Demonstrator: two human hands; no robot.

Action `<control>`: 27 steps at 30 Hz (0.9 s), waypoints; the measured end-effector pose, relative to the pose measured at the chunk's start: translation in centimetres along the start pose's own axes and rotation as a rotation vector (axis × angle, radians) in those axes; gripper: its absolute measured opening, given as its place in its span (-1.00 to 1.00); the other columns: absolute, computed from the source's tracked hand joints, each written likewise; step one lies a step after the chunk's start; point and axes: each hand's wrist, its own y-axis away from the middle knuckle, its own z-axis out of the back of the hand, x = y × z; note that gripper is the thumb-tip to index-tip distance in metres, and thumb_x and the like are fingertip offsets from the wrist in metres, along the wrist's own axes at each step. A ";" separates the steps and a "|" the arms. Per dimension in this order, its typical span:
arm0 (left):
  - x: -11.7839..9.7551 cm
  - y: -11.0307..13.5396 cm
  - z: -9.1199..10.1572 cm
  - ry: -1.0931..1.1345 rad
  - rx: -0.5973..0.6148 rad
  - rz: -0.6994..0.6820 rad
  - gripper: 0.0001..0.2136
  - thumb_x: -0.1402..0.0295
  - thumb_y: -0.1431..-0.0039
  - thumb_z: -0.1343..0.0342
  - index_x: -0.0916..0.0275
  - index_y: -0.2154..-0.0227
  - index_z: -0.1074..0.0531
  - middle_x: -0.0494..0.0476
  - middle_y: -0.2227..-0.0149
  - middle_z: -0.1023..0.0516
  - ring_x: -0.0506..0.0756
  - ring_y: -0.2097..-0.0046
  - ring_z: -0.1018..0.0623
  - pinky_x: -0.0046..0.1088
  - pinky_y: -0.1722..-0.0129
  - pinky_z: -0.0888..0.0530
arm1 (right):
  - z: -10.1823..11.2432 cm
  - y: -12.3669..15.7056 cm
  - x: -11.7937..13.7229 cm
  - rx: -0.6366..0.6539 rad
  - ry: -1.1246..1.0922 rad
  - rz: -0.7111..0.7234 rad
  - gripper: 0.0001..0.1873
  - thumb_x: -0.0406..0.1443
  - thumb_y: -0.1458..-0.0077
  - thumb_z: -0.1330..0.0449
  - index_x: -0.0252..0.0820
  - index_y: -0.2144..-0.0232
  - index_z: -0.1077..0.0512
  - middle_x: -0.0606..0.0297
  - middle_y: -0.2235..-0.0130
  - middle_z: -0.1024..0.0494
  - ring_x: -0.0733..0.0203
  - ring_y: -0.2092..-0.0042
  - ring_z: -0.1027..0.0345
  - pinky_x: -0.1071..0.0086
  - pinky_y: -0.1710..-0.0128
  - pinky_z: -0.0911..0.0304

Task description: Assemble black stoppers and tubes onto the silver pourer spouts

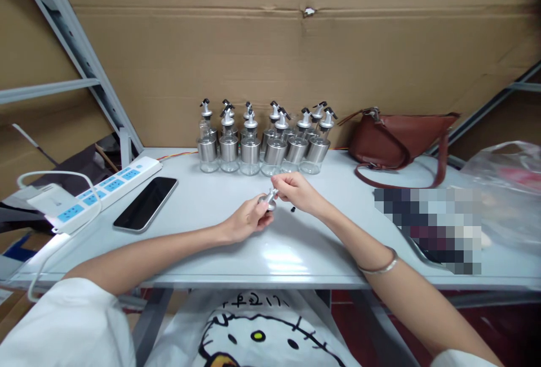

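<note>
A small silver pourer cap (269, 200) is held over the middle of the pale table (203, 254). My left hand (247, 219) is closed round its base from the left. My right hand (298, 192) pinches its spout end from the right. A tiny black part (292, 208) lies on the table just below my right hand. Behind the hands, several glass bottles (262, 141) with steel sleeves and black-tipped pourers stand in a cluster against the cardboard wall.
A black phone (146, 203) lies face up at left, beside a white and blue power strip (99, 189). A brown leather bag (397, 138) sits at back right. A clear plastic bag (505, 186) is at far right.
</note>
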 end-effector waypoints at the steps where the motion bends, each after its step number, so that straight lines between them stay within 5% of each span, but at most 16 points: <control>1: -0.2 0.0 -0.3 0.131 0.030 0.054 -0.64 0.00 -0.18 0.31 0.22 0.36 -0.10 -0.08 0.54 -0.21 -0.07 0.59 -0.18 -0.53 0.56 -0.14 | -0.1 -0.1 -0.1 -0.019 -0.011 0.015 -0.53 0.01 -0.04 0.06 -0.16 0.72 -0.08 0.44 0.69 -0.10 0.42 0.62 0.09 0.48 0.60 0.09; 6: -2.1 0.0 -0.7 0.633 0.154 0.327 -0.65 0.10 -0.20 0.44 0.21 0.49 -0.06 -0.14 0.67 -0.08 -0.10 0.70 -0.06 -0.55 0.61 -0.06 | -0.8 0.2 0.0 -0.175 0.091 0.110 -0.51 -0.01 -0.12 0.09 -0.16 0.70 -0.03 0.45 0.67 -0.03 0.40 0.59 0.13 0.45 0.58 0.14; 10: -3.2 0.3 -0.3 0.813 0.188 0.472 -0.61 0.10 -0.22 0.50 0.21 0.55 -0.03 -0.15 0.71 -0.03 -0.11 0.73 -0.03 -0.56 0.61 -0.09 | -1.2 0.7 0.3 -0.283 0.314 0.276 -0.51 -0.05 -0.22 0.17 -0.15 0.66 0.04 0.44 0.65 -0.01 0.38 0.58 0.13 0.43 0.53 0.10; 17: -2.7 0.3 0.6 0.800 0.115 0.451 -0.52 -0.05 -0.22 0.53 0.21 0.58 0.03 -0.18 0.75 0.05 -0.12 0.76 0.00 -0.58 0.65 -0.05 | 0.0 0.6 0.0 -0.201 0.699 0.763 -0.66 -0.24 -0.31 0.23 -0.18 0.42 -0.22 0.26 0.46 -0.30 0.24 0.42 -0.13 0.40 0.38 -0.08; 22: -2.2 0.1 1.3 0.701 0.166 0.420 -0.45 -0.18 -0.16 0.48 0.21 0.60 0.02 -0.20 0.76 0.10 -0.13 0.77 0.00 -0.60 0.66 0.00 | 0.5 0.4 0.1 -0.193 0.923 0.835 -0.67 -0.23 -0.32 0.20 -0.23 0.35 -0.28 0.20 0.42 -0.37 0.21 0.39 -0.15 0.38 0.39 -0.04; 27: -2.2 0.3 1.0 0.618 0.217 0.357 -0.52 -0.10 -0.20 0.35 0.21 0.58 -0.03 -0.18 0.71 0.03 -0.12 0.73 -0.06 -0.59 0.66 -0.03 | 0.8 0.7 0.2 -0.163 0.942 0.899 -0.60 -0.23 -0.32 0.21 -0.20 0.47 -0.27 0.28 0.52 -0.29 0.23 0.45 -0.08 0.35 0.42 0.04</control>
